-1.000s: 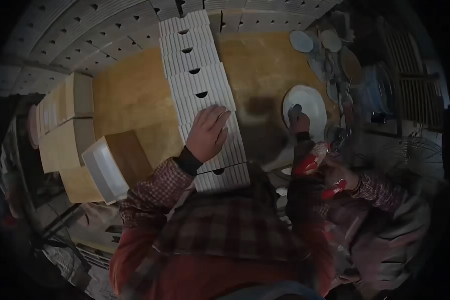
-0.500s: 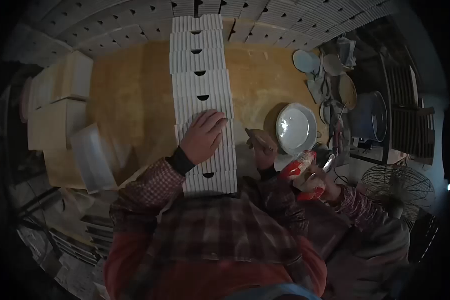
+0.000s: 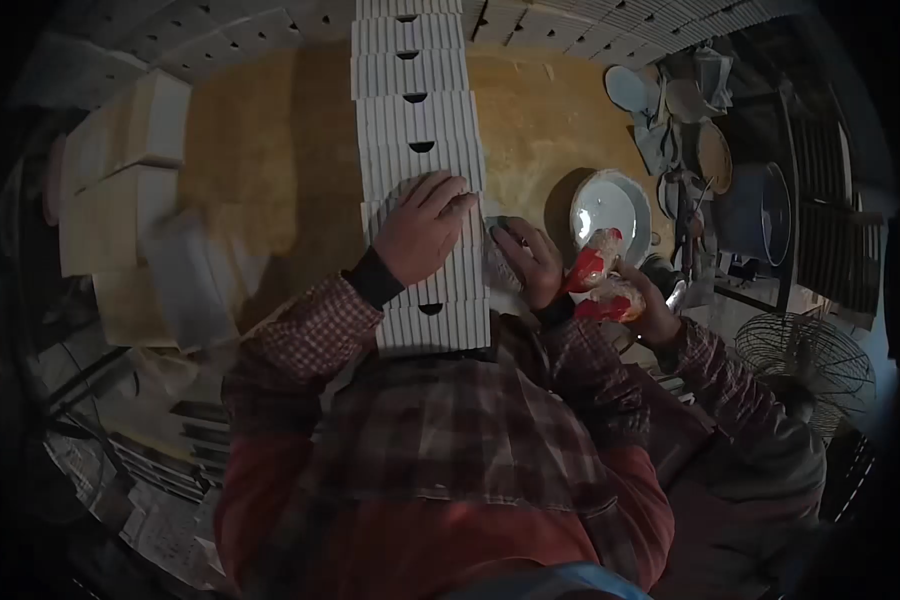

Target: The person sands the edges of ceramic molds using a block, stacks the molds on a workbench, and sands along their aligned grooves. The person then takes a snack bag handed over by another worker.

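Observation:
A long row of white ridged pieces (image 3: pixel 420 120) with dark half-round notches runs down the middle of the wooden table. My left hand (image 3: pixel 425 230) lies flat across the row, its fingers spread a little. Just beyond the row's right edge is my right hand (image 3: pixel 532 262), fingers bent and pressed together towards that edge; whatever they grip is too small to tell. A clear, crinkled sheet or bag shows partly beneath this hand.
On the right, a co-worker's hands (image 3: pixel 653 310) are at red-and-pale objects (image 3: pixel 595 262), close to a white bowl (image 3: pixel 622 198). Pale boxes (image 3: pixel 120 218) and a translucent container (image 3: pixel 190 285) stand left. Tools, a blue bucket (image 3: pixel 755 213) and a wire fan cage (image 3: pixel 800 365) are farther right.
The whole view has shifted, so the row and table sit higher in the picture. My right hand has turned and its fingers now point at the row's edge. The co-worker's red-and-pale objects overlap the bowl.

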`<state>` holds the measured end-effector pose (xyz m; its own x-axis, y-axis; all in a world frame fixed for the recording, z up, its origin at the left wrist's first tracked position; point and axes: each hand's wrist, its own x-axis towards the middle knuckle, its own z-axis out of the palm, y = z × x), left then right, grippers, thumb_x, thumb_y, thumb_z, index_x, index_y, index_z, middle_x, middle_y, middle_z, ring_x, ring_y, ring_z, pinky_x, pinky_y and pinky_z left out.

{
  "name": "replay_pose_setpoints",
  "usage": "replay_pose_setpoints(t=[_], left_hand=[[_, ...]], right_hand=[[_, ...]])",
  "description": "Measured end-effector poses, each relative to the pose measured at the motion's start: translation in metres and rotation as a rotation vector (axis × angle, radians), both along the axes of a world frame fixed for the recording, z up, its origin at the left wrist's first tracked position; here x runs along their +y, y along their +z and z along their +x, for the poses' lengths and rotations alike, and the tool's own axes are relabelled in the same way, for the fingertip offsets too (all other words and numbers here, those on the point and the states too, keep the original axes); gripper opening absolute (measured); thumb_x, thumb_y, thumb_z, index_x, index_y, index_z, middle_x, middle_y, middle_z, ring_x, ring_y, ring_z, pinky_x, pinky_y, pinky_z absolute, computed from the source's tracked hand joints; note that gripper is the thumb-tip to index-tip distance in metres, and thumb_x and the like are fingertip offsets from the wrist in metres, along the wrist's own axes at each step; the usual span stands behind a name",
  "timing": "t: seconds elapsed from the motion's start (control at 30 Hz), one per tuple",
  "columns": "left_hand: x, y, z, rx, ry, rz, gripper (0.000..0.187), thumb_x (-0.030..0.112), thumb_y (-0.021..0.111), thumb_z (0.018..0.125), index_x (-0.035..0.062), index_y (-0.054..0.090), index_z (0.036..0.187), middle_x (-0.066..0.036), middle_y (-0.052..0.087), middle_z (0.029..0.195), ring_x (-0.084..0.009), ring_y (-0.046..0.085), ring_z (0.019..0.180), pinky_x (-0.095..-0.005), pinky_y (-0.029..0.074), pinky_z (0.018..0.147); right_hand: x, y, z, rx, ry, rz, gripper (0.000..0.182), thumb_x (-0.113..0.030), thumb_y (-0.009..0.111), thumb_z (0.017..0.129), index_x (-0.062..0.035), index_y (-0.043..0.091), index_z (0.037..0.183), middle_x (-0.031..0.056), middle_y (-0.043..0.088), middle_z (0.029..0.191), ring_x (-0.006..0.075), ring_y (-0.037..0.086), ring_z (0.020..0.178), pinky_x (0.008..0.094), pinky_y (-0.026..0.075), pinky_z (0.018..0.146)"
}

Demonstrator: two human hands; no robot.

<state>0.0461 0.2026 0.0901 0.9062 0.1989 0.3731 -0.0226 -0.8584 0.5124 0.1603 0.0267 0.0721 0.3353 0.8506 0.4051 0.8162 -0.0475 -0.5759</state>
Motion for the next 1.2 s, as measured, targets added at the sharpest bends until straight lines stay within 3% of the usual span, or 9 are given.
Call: replay_pose_setpoints(t=[0.07,0.23,0.37,0.53,0.73,0.97,1.07,1.1,1.2], left_hand=[[0.002,0.002,0.001,-0.013,-0.029,-0.015,0.032,0.003,0.054,0.071,0.001,0.055,0.103,-0.012,0.048,0.109,-0.0311,0.044,0.104,-0.0415,0.038,0.087],[0.003,0.0,0.001,-0.039,-0.064,0.002,0.031,-0.001,0.055,0.068,-0.0015,0.054,0.1,-0.012,0.049,0.105,-0.031,0.045,0.102,-0.0417,0.039,0.086],[0.001,0.0,0.0,-0.011,-0.082,-0.03,0.03,0.001,0.054,0.071,-0.0019,0.053,0.101,-0.013,0.049,0.106,-0.032,0.045,0.103,-0.0413,0.038,0.088],[0.001,0.008,0.0,0.032,-0.117,0.027,0.034,0.006,0.055,0.072,-0.0017,0.051,0.105,-0.012,0.045,0.108,-0.0298,0.04,0.108,-0.0411,0.033,0.092],[-0.003,0.002,-0.001,0.1,-0.123,0.111,0.037,0.011,0.054,0.075,0.0019,0.049,0.111,-0.012,0.044,0.114,-0.0318,0.038,0.11,-0.0443,0.031,0.093],[-0.01,0.011,0.0,0.022,-0.143,0.026,0.029,0.003,0.054,0.074,-0.001,0.054,0.103,-0.016,0.051,0.105,-0.0353,0.046,0.101,-0.0421,0.037,0.088],[-0.009,0.009,-0.001,0.003,-0.164,0.081,0.028,0.003,0.054,0.074,0.0001,0.057,0.102,-0.018,0.051,0.103,-0.0346,0.047,0.099,-0.0409,0.039,0.086],[-0.007,0.008,-0.001,0.004,-0.183,0.126,0.024,0.002,0.054,0.075,-0.0006,0.058,0.098,-0.018,0.052,0.102,-0.0344,0.048,0.097,-0.0396,0.04,0.084],[-0.006,-0.002,-0.003,-0.084,-0.195,0.062,0.02,0.003,0.054,0.076,-0.001,0.058,0.095,-0.017,0.053,0.099,-0.0325,0.051,0.092,-0.0391,0.043,0.079]], right_hand=[[-0.012,-0.013,0.008,-0.099,0.047,-0.104,0.039,-0.006,0.062,0.066,-0.0051,0.059,0.105,0.0161,0.052,0.109,0.0294,0.056,0.09,0.0336,0.047,0.076],[0.008,0.018,-0.001,0.212,-0.032,0.024,0.036,-0.002,0.06,0.066,-0.0033,0.058,0.103,0.014,0.054,0.106,0.0288,0.056,0.091,0.0323,0.046,0.076],[0.007,0.018,0.006,0.032,0.043,-0.104,0.04,-0.006,0.061,0.066,-0.0031,0.055,0.105,0.0138,0.054,0.103,0.0285,0.055,0.091,0.033,0.046,0.075],[-0.024,0.026,-0.015,0.303,-0.09,-0.014,0.032,0.002,0.055,0.065,-0.0015,0.059,0.097,0.0145,0.056,0.098,0.0291,0.057,0.086,0.032,0.046,0.072],[-0.084,-0.026,-0.057,0.672,-0.358,-0.185,0.038,-0.001,0.058,0.066,-0.0053,0.058,0.104,0.0145,0.057,0.098,0.0309,0.057,0.089,0.0325,0.046,0.077],[-0.108,-0.051,-0.071,0.606,-0.484,-0.124,0.024,-0.006,0.052,0.077,-0.0044,0.061,0.099,0.0172,0.061,0.087,0.0246,0.061,0.074,0.0309,0.047,0.062],[-0.122,-0.079,-0.081,0.726,-0.554,-0.146,0.024,-0.012,0.05,0.078,-0.0067,0.062,0.098,0.0149,0.062,0.081,0.0214,0.061,0.075,0.0312,0.047,0.066],[-0.12,-0.052,-0.078,0.848,-0.585,-0.265,0.021,-0.014,0.051,0.079,-0.0063,0.063,0.095,0.0145,0.062,0.081,0.0231,0.061,0.074,0.0319,0.046,0.067],[-0.134,-0.093,-0.083,0.688,-0.574,-0.244,0.021,-0.018,0.053,0.079,-0.0049,0.063,0.091,0.0186,0.061,0.088,0.0311,0.059,0.078,0.0357,0.046,0.069]])
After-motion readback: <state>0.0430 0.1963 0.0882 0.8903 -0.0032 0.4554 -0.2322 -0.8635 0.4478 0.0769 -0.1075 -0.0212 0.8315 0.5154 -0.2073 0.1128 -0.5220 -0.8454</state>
